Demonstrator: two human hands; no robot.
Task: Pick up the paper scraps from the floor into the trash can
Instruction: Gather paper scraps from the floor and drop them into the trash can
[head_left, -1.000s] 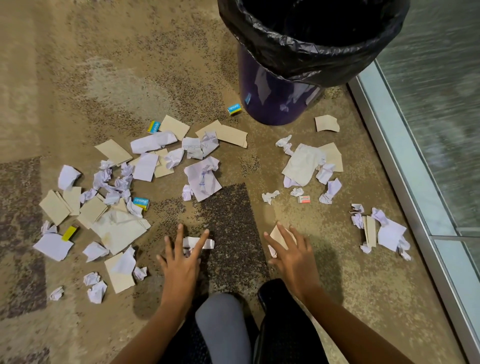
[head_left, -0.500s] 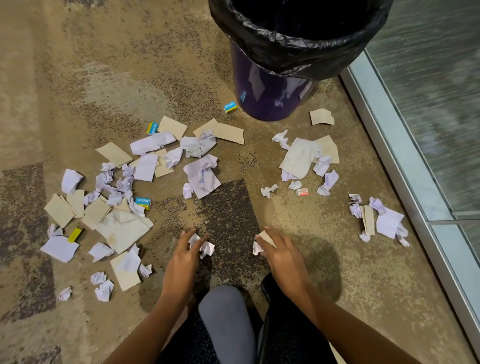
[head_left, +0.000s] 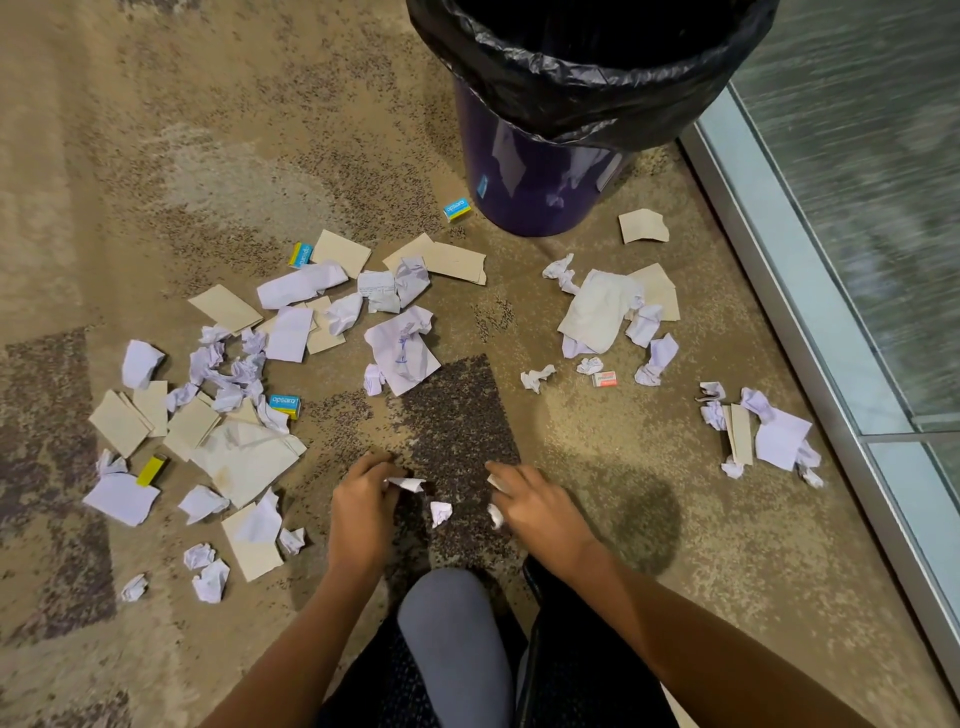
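Here, left hand (head_left: 363, 501) grips paper (head_left: 410, 484) — right hand (head_left: 537, 509) too.

Carpet (head_left: 208, 130) tan, mottled w/ dark specks; darker speckled patch (head_left: 457, 415) just ahead of, between left hand (head_left: 361, 512) & right hand (head_left: 540, 512); soft shadow (head_left: 644, 509) just right of right hand; metal frame (head_left: 769, 260) w/ glass (head_left: 857, 208) well right of it, running diagonally; light even.

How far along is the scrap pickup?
Done: nothing visibly; the trash can is dark inside. In hand: left hand grips a white scrap, right hand holds crumpled paper. Left: nearly everything; the big left pile, the middle scraps and two right-side clusters lie on the carpet.
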